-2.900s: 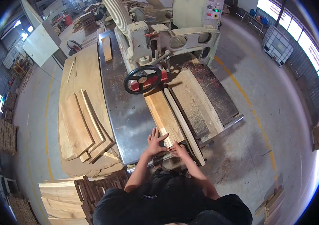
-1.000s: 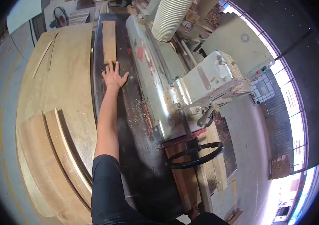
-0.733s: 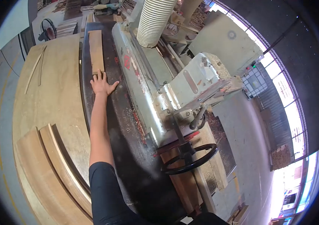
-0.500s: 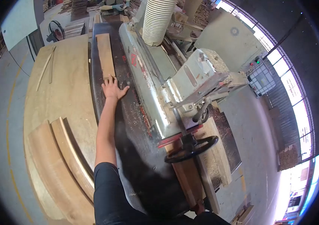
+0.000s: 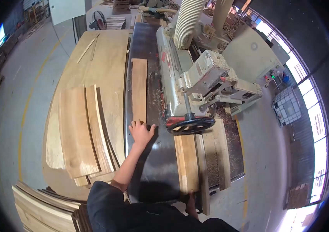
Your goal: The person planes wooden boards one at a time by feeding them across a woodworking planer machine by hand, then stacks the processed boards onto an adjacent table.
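Observation:
My left hand point(image 5: 141, 133) has its fingers spread at the near end of a long wooden board point(image 5: 139, 89), which lies on the dark metal machine table point(image 5: 153, 166). My right hand point(image 5: 191, 205) is low in the view at the near end of another board point(image 5: 187, 160), its fingers mostly hidden. That second board runs beneath the black handwheel point(image 5: 191, 126) of the grey machine point(image 5: 205, 71), beside wooden strips point(image 5: 222, 154).
Curved boards point(image 5: 77, 131) lie on a plywood sheet point(image 5: 110, 46) at left. More boards are stacked lower left point(image 5: 44, 208). A ribbed hose point(image 5: 187, 23) rises from the machine. A co-worker's gloved hand point(image 5: 153, 9) shows at the far end.
The view has turned and shifted back. My left hand and the board under it are nearer along the table, and more of the board by my right hand shows.

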`<action>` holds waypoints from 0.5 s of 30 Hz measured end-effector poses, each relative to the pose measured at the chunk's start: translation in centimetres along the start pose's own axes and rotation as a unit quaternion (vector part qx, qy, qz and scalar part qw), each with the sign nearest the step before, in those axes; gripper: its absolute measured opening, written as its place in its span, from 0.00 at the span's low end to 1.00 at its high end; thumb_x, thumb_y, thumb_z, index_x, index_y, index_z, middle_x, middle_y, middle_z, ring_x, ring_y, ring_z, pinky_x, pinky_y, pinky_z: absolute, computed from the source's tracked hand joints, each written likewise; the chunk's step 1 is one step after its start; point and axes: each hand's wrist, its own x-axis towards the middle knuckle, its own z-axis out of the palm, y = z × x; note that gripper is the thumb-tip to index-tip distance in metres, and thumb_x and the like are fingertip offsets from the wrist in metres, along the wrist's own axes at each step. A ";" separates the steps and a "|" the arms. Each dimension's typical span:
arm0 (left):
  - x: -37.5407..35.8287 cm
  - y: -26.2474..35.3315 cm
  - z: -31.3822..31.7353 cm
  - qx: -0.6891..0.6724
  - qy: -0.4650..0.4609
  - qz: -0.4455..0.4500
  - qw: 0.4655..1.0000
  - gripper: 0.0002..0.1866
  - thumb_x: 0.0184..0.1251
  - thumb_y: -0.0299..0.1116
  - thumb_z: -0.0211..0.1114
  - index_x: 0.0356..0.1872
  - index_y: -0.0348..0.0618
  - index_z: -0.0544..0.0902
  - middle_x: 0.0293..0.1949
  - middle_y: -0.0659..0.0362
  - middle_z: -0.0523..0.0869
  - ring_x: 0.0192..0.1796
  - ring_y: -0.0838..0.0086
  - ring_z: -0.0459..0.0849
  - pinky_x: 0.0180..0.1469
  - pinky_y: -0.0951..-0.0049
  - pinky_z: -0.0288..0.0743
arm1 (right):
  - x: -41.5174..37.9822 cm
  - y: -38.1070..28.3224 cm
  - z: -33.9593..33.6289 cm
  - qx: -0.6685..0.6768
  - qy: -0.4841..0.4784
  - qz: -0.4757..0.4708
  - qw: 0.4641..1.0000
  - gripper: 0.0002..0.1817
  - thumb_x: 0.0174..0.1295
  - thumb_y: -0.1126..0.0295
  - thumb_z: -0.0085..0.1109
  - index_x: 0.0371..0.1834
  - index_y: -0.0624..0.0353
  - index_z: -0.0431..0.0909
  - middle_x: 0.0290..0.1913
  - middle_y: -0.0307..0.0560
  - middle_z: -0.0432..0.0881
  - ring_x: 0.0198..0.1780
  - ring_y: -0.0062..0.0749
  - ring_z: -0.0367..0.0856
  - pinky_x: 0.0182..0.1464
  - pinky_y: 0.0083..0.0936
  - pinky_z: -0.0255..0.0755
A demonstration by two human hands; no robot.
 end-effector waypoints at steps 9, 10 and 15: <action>-2.3 -3.0 4.2 -0.025 0.144 0.030 0.989 0.38 0.57 0.57 0.68 0.67 0.49 0.76 0.69 0.35 0.65 0.70 0.41 0.64 0.68 0.45 0.58 | 4.0 3.0 -2.8 -0.043 -0.173 0.020 0.984 0.45 0.69 0.29 0.34 0.36 0.67 0.81 0.33 0.54 0.86 0.34 0.42 0.87 0.41 0.34 0.78; -2.9 -2.8 3.7 -0.023 0.145 0.029 0.989 0.38 0.57 0.57 0.68 0.67 0.49 0.76 0.69 0.35 0.65 0.70 0.41 0.64 0.68 0.45 0.58 | 3.8 2.6 -2.6 -0.043 -0.175 0.020 0.983 0.45 0.69 0.29 0.34 0.36 0.67 0.81 0.33 0.54 0.86 0.34 0.42 0.87 0.41 0.34 0.78; -5.4 -2.2 2.7 -0.004 0.092 0.010 0.996 0.45 0.53 0.61 0.69 0.71 0.50 0.72 0.71 0.32 0.63 0.73 0.41 0.60 0.71 0.45 0.54 | 3.3 2.6 -2.0 -0.018 -0.151 -0.031 0.988 0.47 0.69 0.28 0.35 0.31 0.70 0.81 0.30 0.55 0.85 0.28 0.41 0.87 0.34 0.29 0.79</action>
